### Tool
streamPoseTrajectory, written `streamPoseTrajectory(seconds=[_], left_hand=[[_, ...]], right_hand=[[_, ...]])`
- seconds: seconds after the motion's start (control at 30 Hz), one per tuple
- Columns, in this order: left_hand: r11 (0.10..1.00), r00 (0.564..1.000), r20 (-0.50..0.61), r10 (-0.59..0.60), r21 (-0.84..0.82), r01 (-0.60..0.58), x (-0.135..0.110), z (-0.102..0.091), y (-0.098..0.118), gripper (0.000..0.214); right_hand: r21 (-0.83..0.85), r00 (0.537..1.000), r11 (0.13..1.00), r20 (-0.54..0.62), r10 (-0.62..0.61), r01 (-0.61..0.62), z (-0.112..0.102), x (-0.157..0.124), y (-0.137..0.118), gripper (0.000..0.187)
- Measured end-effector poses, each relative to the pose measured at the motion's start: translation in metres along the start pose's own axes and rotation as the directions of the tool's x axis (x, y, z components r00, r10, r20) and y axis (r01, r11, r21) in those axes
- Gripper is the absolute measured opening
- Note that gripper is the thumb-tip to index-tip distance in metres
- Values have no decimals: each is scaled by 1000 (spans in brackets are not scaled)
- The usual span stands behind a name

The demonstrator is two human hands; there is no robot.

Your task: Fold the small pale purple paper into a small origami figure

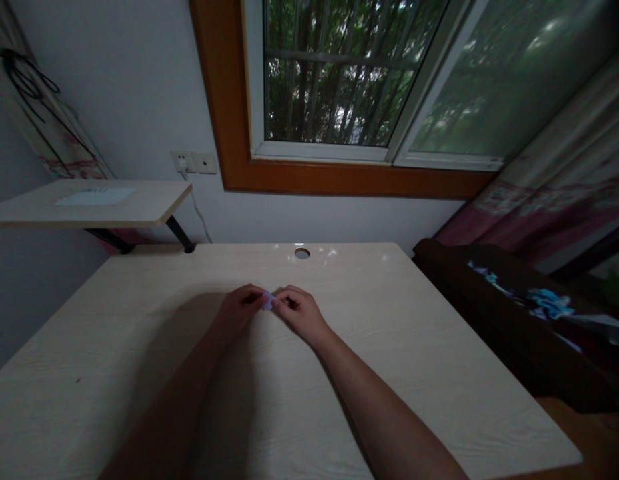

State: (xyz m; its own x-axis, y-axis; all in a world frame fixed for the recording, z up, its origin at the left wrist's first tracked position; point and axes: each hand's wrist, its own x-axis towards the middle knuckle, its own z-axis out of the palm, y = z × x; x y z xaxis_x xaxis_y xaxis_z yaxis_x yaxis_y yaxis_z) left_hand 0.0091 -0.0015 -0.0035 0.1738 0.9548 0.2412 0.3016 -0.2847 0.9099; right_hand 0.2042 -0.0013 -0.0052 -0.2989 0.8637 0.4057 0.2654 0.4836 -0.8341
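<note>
Both of my hands meet over the middle of a pale wooden table (139,373). My left hand (242,308) and my right hand (302,312) have their fingers curled and pinched together on a small pale bluish-white object (269,301) held between the fingertips. The object is too small and dim to name. Both forearms reach in from the bottom edge of the view.
A round cable hole (302,253) sits near the table's far edge. A raised side shelf (89,203) with a white sheet stands at the left. Wall sockets (193,162), a window (339,80), a dark wooden bed frame (514,313) and a curtain (554,200) lie beyond.
</note>
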Motion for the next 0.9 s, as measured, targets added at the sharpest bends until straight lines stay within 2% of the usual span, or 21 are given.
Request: streamPoseTrajectory(seconds=[0.1,0.37,0.6,0.9], left_hand=[[999,1000,4,-8,32,8,0,0,0,22],[994,999,28,-19,112,15,1,-1,1,23],[994,1000,18,-17,109,15,-2,-3,2,24],[995,996,-28,-85,-61,83,0,-3,2,22]], right_hand=[[-25,1000,999,14,-27,27,1,-1,1,13],[-21,991,1000,-130,-11,8,-1,0,1,9],[12,999,1000,-41,18,-18,3,0,5,14],[35,995,999,-93,35,-31,3,0,4,17]])
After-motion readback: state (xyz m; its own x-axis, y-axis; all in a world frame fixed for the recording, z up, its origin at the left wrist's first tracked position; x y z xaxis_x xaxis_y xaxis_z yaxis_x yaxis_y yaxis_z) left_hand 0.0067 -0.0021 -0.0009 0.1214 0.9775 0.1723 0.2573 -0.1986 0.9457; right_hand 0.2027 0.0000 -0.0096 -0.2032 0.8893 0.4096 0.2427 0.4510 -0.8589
